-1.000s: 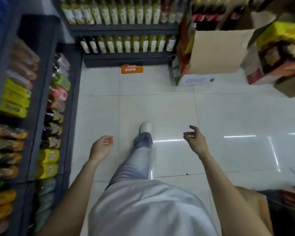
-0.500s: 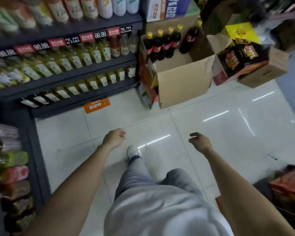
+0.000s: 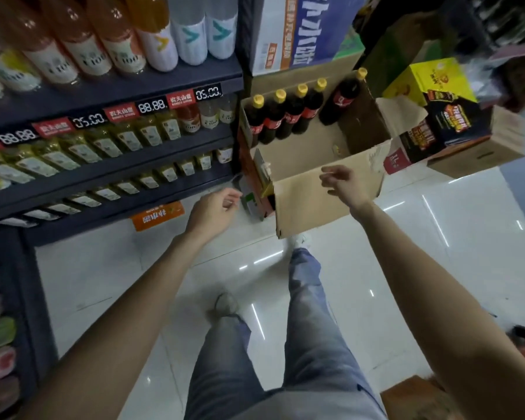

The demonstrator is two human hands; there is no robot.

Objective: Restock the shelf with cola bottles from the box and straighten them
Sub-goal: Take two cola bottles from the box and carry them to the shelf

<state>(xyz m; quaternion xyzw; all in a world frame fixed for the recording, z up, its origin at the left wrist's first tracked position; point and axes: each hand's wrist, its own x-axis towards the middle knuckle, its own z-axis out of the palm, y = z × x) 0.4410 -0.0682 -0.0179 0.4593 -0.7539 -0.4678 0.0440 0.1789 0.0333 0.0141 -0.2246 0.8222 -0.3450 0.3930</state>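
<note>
Head view: five cola bottles (image 3: 288, 115) stand in the box (image 3: 325, 189), four upright in a row, one tilted right. Left hand (image 3: 214, 212) and right hand (image 3: 344, 184) hang loosely curled, empty.

left hand (image 3: 215, 207) loosely curled, empty | right hand (image 3: 344, 184) fingers spread, empty | arms outstretched

Lower halves of cola bottles (image 3: 288, 116) hidden behind box (image 3: 325, 198) wall. Box bottom out of sight. Shelf (image 3: 109, 89) bottles cropped at top and left edges. Fingers (image 3: 331, 177) of right hand (image 3: 346, 186) motion-blurred. Price tag (image 3: 206, 93) digits barely legible.
</note>
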